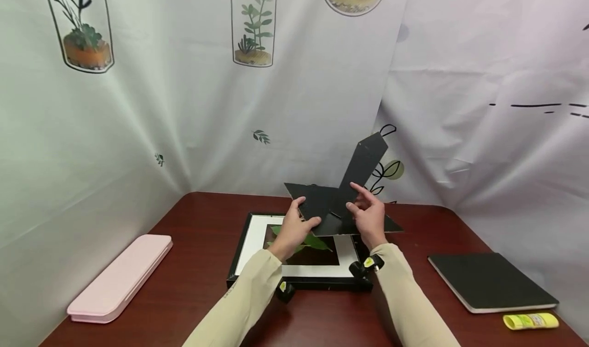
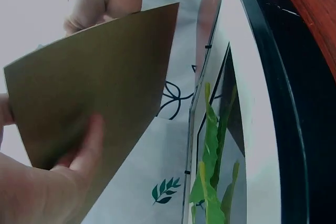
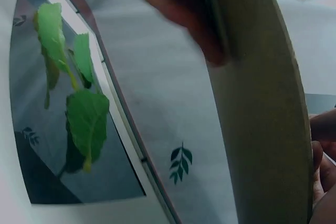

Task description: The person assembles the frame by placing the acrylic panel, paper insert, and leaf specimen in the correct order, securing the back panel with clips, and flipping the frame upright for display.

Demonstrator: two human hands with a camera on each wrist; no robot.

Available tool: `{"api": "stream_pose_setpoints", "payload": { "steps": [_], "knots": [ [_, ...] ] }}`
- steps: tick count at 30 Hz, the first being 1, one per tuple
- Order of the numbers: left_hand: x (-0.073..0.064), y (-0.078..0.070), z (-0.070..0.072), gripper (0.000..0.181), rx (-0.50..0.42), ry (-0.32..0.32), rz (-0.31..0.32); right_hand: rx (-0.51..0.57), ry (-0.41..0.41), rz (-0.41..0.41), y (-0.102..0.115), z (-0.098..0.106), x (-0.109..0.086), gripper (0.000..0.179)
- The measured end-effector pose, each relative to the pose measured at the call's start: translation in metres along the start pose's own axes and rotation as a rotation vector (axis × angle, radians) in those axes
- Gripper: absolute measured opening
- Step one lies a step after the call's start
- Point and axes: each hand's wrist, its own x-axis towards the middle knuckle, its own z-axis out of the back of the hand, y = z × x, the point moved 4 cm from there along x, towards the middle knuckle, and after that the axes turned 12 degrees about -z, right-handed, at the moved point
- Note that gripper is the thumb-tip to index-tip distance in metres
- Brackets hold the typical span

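A dark board (image 1: 317, 199) with a fold-out stand leg (image 1: 365, 158) is held up, tilted, over the picture frame. Its reverse is plain brown (image 2: 105, 77) in the left wrist view. My left hand (image 1: 292, 230) grips the board's left part between thumb and fingers. My right hand (image 1: 369, 218) touches the raised leg near its base, index finger extended and thumb beside it. Below lies the black picture frame (image 1: 322, 284), with a white mat (image 1: 257, 245) round a dark glossy panel. Green leaves (image 3: 86, 124) lie against that panel and are mirrored in it.
A pink case (image 1: 121, 278) lies at the left of the dark red table (image 1: 202, 265). At the right are a black notebook (image 1: 492, 280) and a yellow glue stick (image 1: 531, 321). A white printed curtain (image 1: 207, 107) hangs behind and along the sides.
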Motion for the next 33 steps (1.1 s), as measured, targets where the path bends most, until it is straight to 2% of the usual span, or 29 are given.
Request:
{"api": "stream_pose_setpoints", "payload": {
  "steps": [5,11,16,22,28,33],
  "knots": [
    [-0.005,0.005,0.011,0.081,0.005,-0.048,0.015,-0.049,0.041,0.039,0.005,-0.010,-0.006,0.056],
    [-0.010,0.003,0.028,0.082,0.047,-0.110,0.018,-0.221,0.110,0.033,0.003,-0.020,-0.007,0.064],
    [-0.014,0.003,0.039,0.082,0.028,-0.099,0.010,-0.275,0.186,-0.002,-0.002,-0.022,-0.005,0.068],
    [-0.019,0.001,0.062,0.081,-0.002,-0.085,0.006,-0.373,0.306,0.047,0.002,-0.018,-0.004,0.071],
    [-0.025,0.001,0.092,0.082,-0.024,-0.082,0.041,-0.487,0.322,0.067,0.007,0.000,-0.001,0.063],
    [-0.035,0.004,0.116,0.081,-0.003,-0.011,0.069,-0.575,0.345,0.036,-0.004,0.014,0.000,0.060]
  ]
}}
